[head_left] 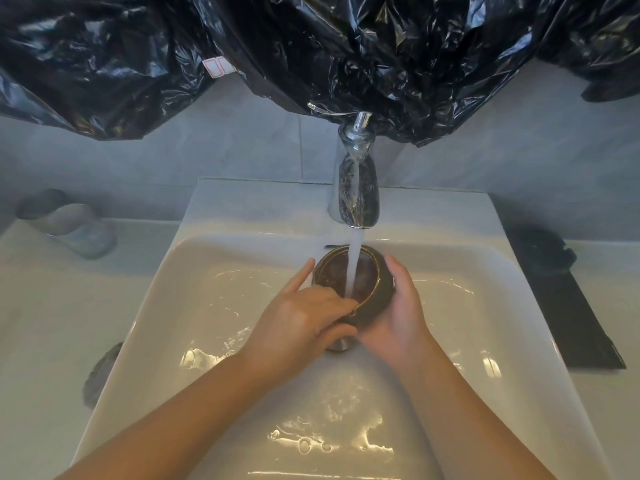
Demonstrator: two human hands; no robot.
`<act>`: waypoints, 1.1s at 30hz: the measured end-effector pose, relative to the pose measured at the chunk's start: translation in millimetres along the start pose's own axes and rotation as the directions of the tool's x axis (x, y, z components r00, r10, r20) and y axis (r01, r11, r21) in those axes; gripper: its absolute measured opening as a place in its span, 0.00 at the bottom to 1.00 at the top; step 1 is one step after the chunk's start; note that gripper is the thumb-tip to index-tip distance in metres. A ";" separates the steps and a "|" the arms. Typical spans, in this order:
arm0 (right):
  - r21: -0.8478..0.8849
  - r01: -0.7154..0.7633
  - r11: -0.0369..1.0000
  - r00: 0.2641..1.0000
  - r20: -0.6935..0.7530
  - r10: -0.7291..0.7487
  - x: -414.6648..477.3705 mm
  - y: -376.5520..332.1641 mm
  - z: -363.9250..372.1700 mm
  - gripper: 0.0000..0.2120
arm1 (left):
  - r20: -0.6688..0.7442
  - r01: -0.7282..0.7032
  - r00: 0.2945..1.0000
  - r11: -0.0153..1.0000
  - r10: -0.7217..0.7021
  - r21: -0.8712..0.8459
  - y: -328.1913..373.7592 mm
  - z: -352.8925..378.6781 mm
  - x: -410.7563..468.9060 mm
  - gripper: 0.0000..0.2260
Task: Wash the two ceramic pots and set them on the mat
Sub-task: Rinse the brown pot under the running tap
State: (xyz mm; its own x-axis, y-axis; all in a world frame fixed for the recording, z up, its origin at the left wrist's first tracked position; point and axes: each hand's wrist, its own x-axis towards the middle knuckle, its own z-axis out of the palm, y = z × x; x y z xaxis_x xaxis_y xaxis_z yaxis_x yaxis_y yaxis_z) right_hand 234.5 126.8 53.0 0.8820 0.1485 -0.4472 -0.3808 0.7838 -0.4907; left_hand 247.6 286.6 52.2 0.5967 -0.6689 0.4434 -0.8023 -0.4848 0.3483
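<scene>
A dark ceramic pot (379, 292) with a gold rim is held over the white sink basin (214, 292), right under the running tap (358, 188). Water pours straight into its open mouth. My right hand (401, 317) cups the pot's right side and underside. My left hand (304, 320) rests on its near-left rim, fingers reaching into the opening. A second dark pot (547, 251) sits at the far end of a black mat (575, 323) on the right counter.
Black plastic sheeting (311, 50) hangs over the wall above the tap. A clear glass tumbler (69, 223) stands on the left counter. A dark grey object (100, 372) lies at the sink's left edge. The metal drain plug (341, 344) shows below my hands.
</scene>
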 end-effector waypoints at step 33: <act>-0.020 -0.085 0.996 0.996 -0.014 0.085 0.8 9.4 -5.3 0.27 | 0.280 -0.141 0.952 0.989 0.123 0.045 -12.7 -4.5 0.9 0.21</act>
State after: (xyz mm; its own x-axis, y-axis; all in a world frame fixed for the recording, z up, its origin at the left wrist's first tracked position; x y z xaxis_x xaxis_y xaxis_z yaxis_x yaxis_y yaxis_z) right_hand 230.2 131.1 44.0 0.8427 0.2058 -0.4975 -0.4597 0.7560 -0.4659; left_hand 258.4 294.7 51.9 0.4641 -0.8545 0.2334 -0.8785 -0.4103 0.2446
